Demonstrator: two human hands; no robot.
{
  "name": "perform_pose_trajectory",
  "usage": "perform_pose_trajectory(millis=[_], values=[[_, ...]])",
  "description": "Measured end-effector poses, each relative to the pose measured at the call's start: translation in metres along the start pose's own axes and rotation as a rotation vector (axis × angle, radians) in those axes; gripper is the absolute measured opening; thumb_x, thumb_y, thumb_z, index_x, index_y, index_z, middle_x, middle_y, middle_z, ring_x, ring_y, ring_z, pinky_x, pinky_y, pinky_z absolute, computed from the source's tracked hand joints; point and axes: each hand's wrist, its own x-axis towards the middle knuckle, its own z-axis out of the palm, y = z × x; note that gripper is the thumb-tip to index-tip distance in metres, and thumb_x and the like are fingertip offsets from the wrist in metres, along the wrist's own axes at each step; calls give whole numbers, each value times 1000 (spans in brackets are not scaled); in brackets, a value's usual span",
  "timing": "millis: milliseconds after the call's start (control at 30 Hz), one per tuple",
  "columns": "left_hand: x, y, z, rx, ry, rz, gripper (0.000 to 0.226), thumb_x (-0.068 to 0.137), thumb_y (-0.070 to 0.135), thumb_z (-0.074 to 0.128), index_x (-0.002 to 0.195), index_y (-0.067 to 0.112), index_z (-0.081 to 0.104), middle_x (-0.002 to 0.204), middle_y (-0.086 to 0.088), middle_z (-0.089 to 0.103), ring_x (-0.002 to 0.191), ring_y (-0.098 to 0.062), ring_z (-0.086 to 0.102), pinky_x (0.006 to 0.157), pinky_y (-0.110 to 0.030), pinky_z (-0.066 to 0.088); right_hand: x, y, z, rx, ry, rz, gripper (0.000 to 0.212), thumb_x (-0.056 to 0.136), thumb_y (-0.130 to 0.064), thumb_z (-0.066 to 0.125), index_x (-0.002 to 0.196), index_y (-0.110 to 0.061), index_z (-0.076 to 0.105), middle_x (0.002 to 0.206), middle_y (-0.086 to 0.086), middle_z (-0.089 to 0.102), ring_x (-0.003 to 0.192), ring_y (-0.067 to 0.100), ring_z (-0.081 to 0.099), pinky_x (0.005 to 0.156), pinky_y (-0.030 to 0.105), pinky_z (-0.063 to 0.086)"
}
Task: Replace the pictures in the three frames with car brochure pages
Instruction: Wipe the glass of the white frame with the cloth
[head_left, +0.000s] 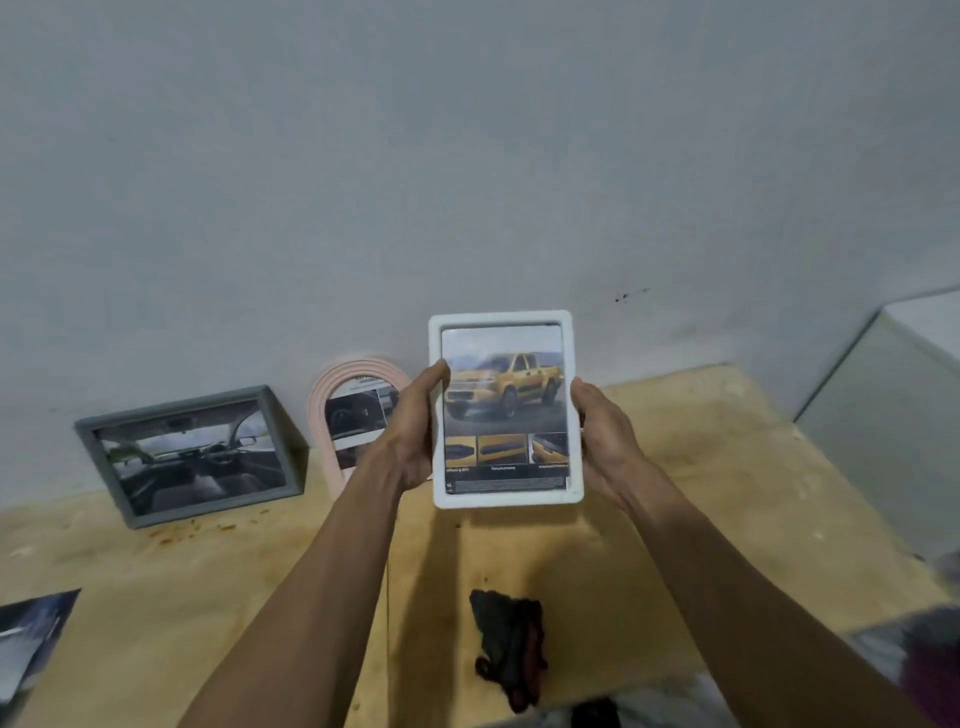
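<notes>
White plastic rims the frame (503, 317) you hold upright above the middle of the plywood worktop (701, 467), its face turned to you; your left hand (410, 431) grips its left edge with the thumb curled over the front rim, and your right hand (602, 431) grips the right edge the same way; the fingers of both lie behind the frame and you cannot see them. Inside it sits a brochure page (504, 410) showing a yellow pickup over three small detail shots; the print along its bottom strip is too blurred to read.

At the back edge of the worktop, leaning on the wall, stands a grey frame (104, 457) toward the left, holding a picture of a car's interior (192, 457); just beside it, to its right, a pink arched frame (324, 400) leans too, with your left hand and wrist covering its right half; the page in it shows dark car details, hard to make out.

At the front left corner a dark printed sheet (31, 639) is cut off by the edge of view; near the front edge, between your forearms, lies a dark crumpled thing (509, 644) you cannot identify; at the right edge a pale boxy surface (893, 415) rises, partly out of view; blurred shapes fill the front right corner.
</notes>
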Motion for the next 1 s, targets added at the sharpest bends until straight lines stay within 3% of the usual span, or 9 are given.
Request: perform_pose_trajectory(millis=[167, 300, 367, 433, 533, 633, 767, 867, 1000], values=[[47, -14, 35, -114, 76, 5, 68, 100, 65, 30, 122, 14, 72, 118, -23, 70, 108, -42, 67, 100, -56, 50, 69, -7, -30, -80, -91, 140, 73, 81, -76, 46, 126, -21, 63, 125, 13, 67, 112, 32, 66, 102, 51, 48], [79, -25, 37, -173, 156, 7, 67, 101, 61, 30, 123, 13, 70, 117, -24, 70, 110, -43, 66, 100, -56, 50, 106, -3, -35, -127, -212, 170, 50, 99, -44, 37, 109, -7, 70, 102, 20, 73, 92, 34, 72, 87, 54, 56], [94, -29, 32, -179, 174, 18, 69, 99, 63, 31, 124, 11, 70, 118, -25, 69, 111, -45, 66, 100, -59, 49, 120, -1, -34, -115, -295, 191, 52, 103, -38, 33, 96, -6, 72, 86, 17, 74, 74, 26, 74, 65, 37, 61], [108, -32, 27, -202, 190, 20, 71, 98, 64, 34, 125, 8, 68, 119, -27, 68, 110, -47, 66, 100, -61, 49, 131, 0, -28, -63, -392, 173, 62, 106, -42, 21, 103, -5, 71, 86, 15, 75, 71, 22, 74, 55, 25, 56], [134, -39, 17, -209, 220, 48, 71, 99, 61, 36, 124, 4, 68, 118, -29, 68, 108, -47, 66, 100, -64, 47, 160, 9, -15, -46, -361, 205, 77, 102, -58, 12, 123, -4, 63, 95, 18, 75, 80, 24, 75, 56, 23, 55], [159, -51, 9, -212, 242, 76, 68, 102, 57, 30, 111, 7, 76, 112, -27, 71, 101, -43, 69, 101, -64, 47, 190, 23, -13, 42, -408, 247, 78, 101, -59, 12, 100, -5, 69, 79, 14, 75, 67, 21, 74, 49, 22, 54], [185, -70, 6, -194, 188, 83, 84, 100, 63, 13, 95, 15, 82, 100, -18, 76, 93, -33, 73, 88, -48, 58, 212, 36, -1, 156, -497, 271, 88, 98, -63, 15, 109, 4, 71, 103, 27, 71, 93, 35, 71, 77, 38, 59], [198, -82, 2, -170, 181, 109, 91, 90, 75, 23, 110, 3, 75, 105, -24, 74, 98, -38, 72, 90, -52, 58, 234, 67, 2, 165, -444, 252, 98, 85, -75, 47, 133, 10, 51, 130, 39, 52, 119, 51, 55, 104, 66, 38], [213, -105, -5, -133, 239, 121, 110, 71, 90, 48, 123, -6, 64, 113, -34, 67, 107, -48, 66, 97, -65, 50, 243, 94, 1, 100, -265, 203, 74, 82, -73, 57, 117, -10, 70, 114, 22, 69, 106, 39, 67, 91, 60, 51]])
